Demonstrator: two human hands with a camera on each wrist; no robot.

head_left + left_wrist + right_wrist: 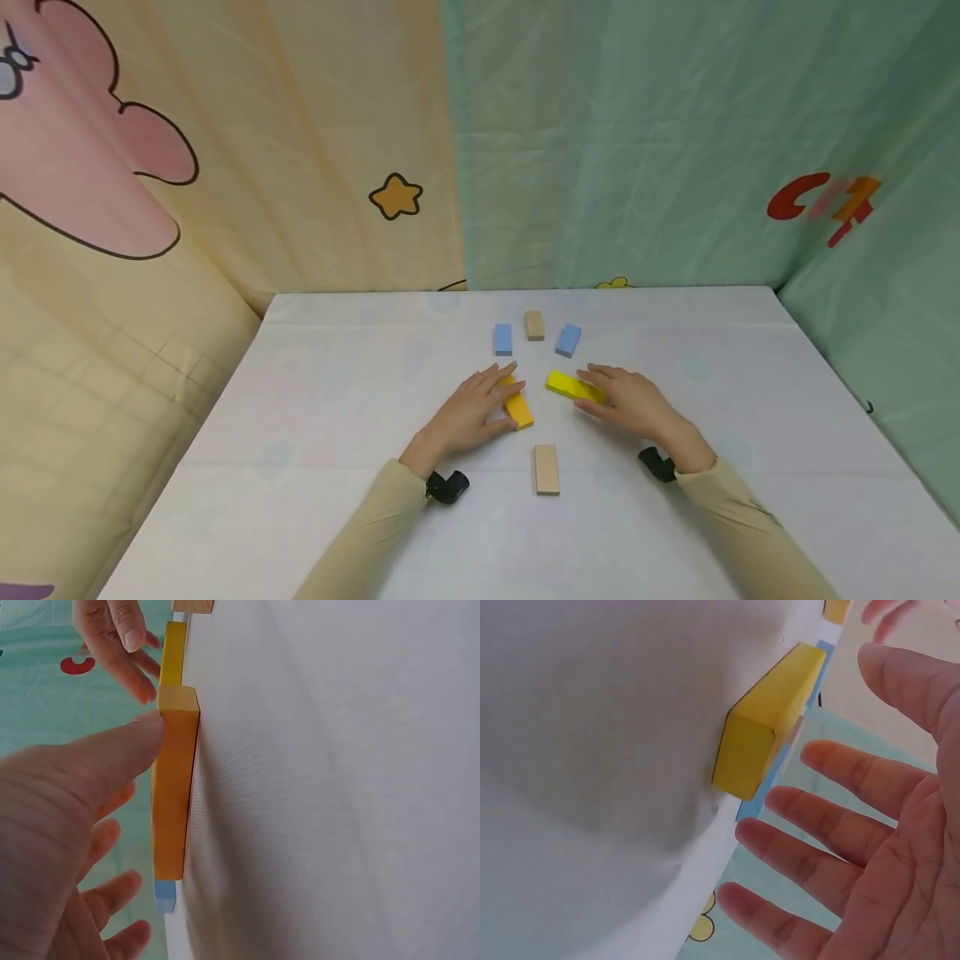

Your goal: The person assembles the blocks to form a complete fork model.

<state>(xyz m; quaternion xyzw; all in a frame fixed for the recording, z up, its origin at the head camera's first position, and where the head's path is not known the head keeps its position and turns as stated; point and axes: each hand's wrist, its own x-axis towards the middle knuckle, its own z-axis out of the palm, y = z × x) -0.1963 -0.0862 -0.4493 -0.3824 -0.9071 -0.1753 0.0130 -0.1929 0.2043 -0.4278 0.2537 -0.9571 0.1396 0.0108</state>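
An orange block [518, 409] lies on the table beside my left hand [472, 410], whose fingers are spread over its far end. In the left wrist view the thumb [127, 750] is at the top edge of the orange block [174, 787]; whether it presses there I cannot tell. On the other side, my right hand [630, 402] hovers with fingers apart at the right end of a yellow block [567, 385]. The right wrist view shows the fingers [847, 772] extended and apart from the yellow block [761, 735].
Two blue blocks [502, 340] and a plain wooden block [534, 325] lie farther back. Another wooden block [546, 470] lies nearer, between the forearms. All rest on a white-covered table [337, 358], with printed curtains [600, 167] behind and at the sides.
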